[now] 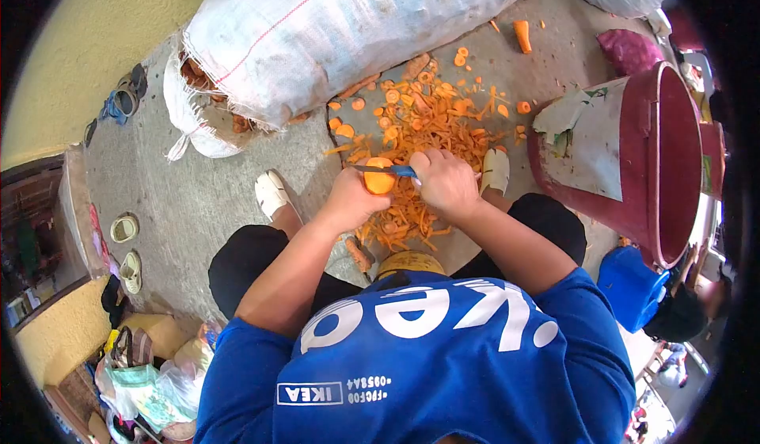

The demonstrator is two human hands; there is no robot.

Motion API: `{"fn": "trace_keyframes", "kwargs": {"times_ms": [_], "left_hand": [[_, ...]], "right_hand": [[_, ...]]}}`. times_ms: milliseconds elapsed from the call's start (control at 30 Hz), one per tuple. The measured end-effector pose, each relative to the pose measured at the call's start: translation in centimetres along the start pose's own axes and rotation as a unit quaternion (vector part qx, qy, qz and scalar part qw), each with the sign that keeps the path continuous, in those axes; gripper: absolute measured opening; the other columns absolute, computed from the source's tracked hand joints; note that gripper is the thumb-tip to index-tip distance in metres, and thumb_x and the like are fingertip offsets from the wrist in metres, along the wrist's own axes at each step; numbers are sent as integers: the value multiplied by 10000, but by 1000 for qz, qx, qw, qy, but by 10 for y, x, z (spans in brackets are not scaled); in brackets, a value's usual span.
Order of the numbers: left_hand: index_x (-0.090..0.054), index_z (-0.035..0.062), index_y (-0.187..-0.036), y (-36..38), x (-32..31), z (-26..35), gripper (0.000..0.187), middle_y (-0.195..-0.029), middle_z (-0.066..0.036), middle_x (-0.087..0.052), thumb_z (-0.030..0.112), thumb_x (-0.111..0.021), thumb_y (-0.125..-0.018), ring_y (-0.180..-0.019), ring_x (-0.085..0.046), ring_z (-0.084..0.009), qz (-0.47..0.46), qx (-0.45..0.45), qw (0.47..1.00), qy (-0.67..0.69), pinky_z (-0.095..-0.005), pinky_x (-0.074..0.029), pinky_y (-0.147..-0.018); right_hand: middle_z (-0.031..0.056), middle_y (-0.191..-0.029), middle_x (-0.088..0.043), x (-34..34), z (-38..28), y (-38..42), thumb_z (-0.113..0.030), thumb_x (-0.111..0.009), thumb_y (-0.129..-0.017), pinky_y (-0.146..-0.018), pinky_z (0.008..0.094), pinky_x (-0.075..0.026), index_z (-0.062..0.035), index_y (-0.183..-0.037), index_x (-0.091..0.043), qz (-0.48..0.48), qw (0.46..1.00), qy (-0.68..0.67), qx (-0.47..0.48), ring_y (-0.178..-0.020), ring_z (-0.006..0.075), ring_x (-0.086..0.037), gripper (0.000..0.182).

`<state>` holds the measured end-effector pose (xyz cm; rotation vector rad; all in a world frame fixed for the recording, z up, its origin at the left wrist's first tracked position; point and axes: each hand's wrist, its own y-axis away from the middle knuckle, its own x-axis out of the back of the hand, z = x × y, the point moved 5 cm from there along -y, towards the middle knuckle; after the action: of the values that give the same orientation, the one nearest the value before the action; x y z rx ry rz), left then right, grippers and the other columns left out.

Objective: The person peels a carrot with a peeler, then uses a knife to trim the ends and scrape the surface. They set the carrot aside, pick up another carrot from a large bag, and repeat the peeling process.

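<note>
My left hand [354, 199] is closed around a thick peeled carrot [380, 179], its bright orange cut end facing up. In my right hand [446, 181] is a knife [402, 171] with a blue handle, fingers wrapped round it. The dark blade lies across the top of the carrot, pointing left. Below both hands a heap of carrot peelings [431, 119] and round slices covers the concrete floor. An unpeeled carrot [359, 254] lies on the floor near my seat.
A large white woven sack [348, 32] lies across the far side, carrots showing at its open end. To the right, a big dark red tub [617, 155] is tipped toward me. A blue jug [631, 284] stands near it. Slippers [125, 228] and plastic bags [162, 384] are at left.
</note>
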<state>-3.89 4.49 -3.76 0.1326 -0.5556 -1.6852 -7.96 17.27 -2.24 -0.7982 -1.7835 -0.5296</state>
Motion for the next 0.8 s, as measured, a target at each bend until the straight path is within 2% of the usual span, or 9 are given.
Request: {"fn": "trace_keyframes", "kwargs": {"times_ms": [167,267,367,400,500,600,633,700,800], "left_hand": [[-519,14,-843,0,-1,-11,310,-732,-70,-552,94,-612,-558,-670,-526,-154,30,-3,999,18,-258,-412,-626],[-522,9,-835,4,-1,-3,287,-739,-53,-556,91,-619,-577,-679,-522,-132,53,-2,999,8,-256,-414,-630],[-513,7,-842,12,-4,22,288,-748,-31,-545,96,-634,-596,-680,-513,-117,37,-45,995,84,-258,-417,-629],[-498,9,-872,10,-5,19,314,-772,-34,-537,97,-639,-606,-693,-507,-114,17,-19,996,82,-252,-418,-631],[-469,14,-934,-3,-11,20,363,-819,-42,-523,100,-648,-630,-720,-496,-110,-29,44,996,78,-240,-419,-632],[-466,3,-953,-34,-37,69,345,-825,-51,-527,123,-619,-667,-732,-498,-114,-58,53,992,97,-245,-418,-643],[-463,-4,-964,-50,-52,98,350,-835,-54,-529,137,-608,-679,-745,-496,-112,-79,-45,994,65,-245,-418,-655],[-446,-10,-1004,-65,-87,174,365,-881,-66,-529,165,-575,-710,-785,-491,-104,-132,-207,969,17,-238,-415,-684],[-416,-4,-1040,-45,-123,269,380,-933,-96,-518,152,-557,-723,-783,-519,-124,-133,-331,926,126,-247,-430,-671]], "right_hand": [[125,-640,-501,-10,9,-2,-121,-455,-683,-481,344,-449,-44,-712,-450,-6,999,41,-33,-582,258,-536,83],[138,-669,-532,-18,19,-1,-97,-447,-688,-510,343,-460,-27,-742,-488,-77,987,89,-109,-615,260,-558,97],[161,-765,-542,-51,69,12,-79,-454,-692,-563,348,-453,-11,-824,-474,-275,935,61,-217,-712,280,-555,150],[154,-743,-559,-40,64,11,-70,-453,-689,-570,349,-454,-9,-851,-499,-231,945,43,-226,-699,273,-567,180],[135,-697,-563,-36,48,13,-81,-462,-678,-561,354,-452,-13,-807,-517,-256,953,30,-162,-680,256,-572,156],[112,-711,-578,-31,43,12,-122,-497,-668,-544,352,-460,-35,-743,-568,-242,964,27,-109,-656,255,-577,135],[111,-729,-582,-31,43,14,-143,-511,-670,-550,353,-464,-40,-729,-586,-243,965,25,-95,-665,255,-579,141],[122,-835,-561,-65,65,15,-187,-525,-687,-641,341,-448,-47,-829,-567,-134,984,-1,-117,-774,245,-553,203],[136,-1035,-463,-43,63,18,-248,-537,-709,-795,320,-367,-50,-989,-488,-59,951,-262,-154,-966,223,-446,346]]}}
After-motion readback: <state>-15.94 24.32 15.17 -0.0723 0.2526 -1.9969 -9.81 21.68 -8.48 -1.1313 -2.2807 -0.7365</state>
